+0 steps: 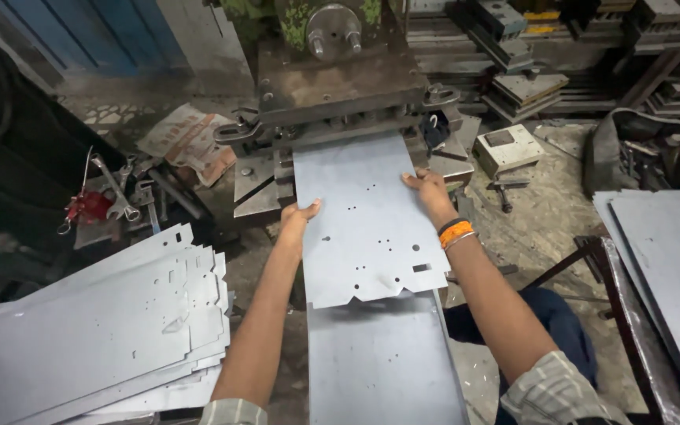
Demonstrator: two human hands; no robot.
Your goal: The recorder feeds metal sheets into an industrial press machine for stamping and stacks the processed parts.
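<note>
**Operator:** Where the punched metal sheet [367, 228] lies on the feed table [387, 362], how is it held?

**Technician:** It is gripped at both long edges — the left hand [299, 216] is closed on the left edge, the right hand [426, 189] on the right edge nearer the press. The far end of the sheet is seated under the press die block [340, 90]; the notched near end overlaps the table's middle.

**Operator:** How is the sheet expected to handle?

**Technician:** It is judged thin, stiff enough to stay flat, yet liable to flex if lifted by one side. Smooth faces are likely slippery, and cut edges and notches are probably sharp — hold should be taken on straight edge sections, clear of the punched holes.

**Operator:** What is placed nearby?

**Technician:** A stack of punched sheets [96, 338] is kept off the table's left edge; plain sheets [670, 252] off its right.
</note>
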